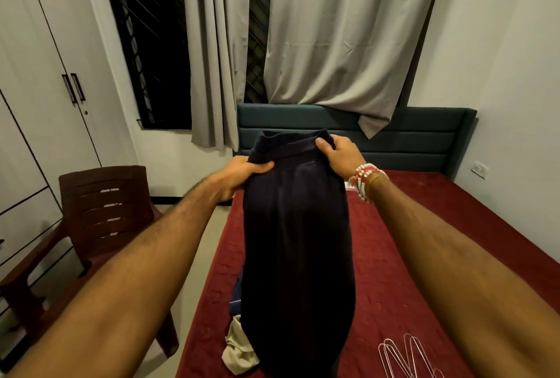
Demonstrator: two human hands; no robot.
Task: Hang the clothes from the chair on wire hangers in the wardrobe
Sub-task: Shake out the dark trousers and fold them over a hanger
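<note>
While holding the dark garment (pixel 298 241) up over the bed (pixel 409 241), gripping its waistband (pixel 295 147) at both ends: curling the left hand (pixel 242 174) round one corner with the thumb pressed on the front, pinching the other corner with the right hand (pixel 339 153), thumb laid over the band. Letting the rest hang straight down, with the lower end dropping out of sight beside a beige garment (pixel 239 347) on the bedspread. Probably shaking out and squaring up before hangering. Doing that well, on this reading, is meaning: holding both corners level and the band taut, letting the fabric fall flat and untwisted, lifting high enough to clear the pile below, then folding lengthwise. Likely reaching next for the wire hangers (pixel 400 353) lying on the bed by the right forearm, apart from the garment, so freeing one hand without letting the band sag. Watching for smooth cloth sliding off thin wire. Standing with the chair (pixel 103 205) at the left, just beside the wardrobe (pixel 45 74), and noting closed doors needing opening before hanging.
</note>
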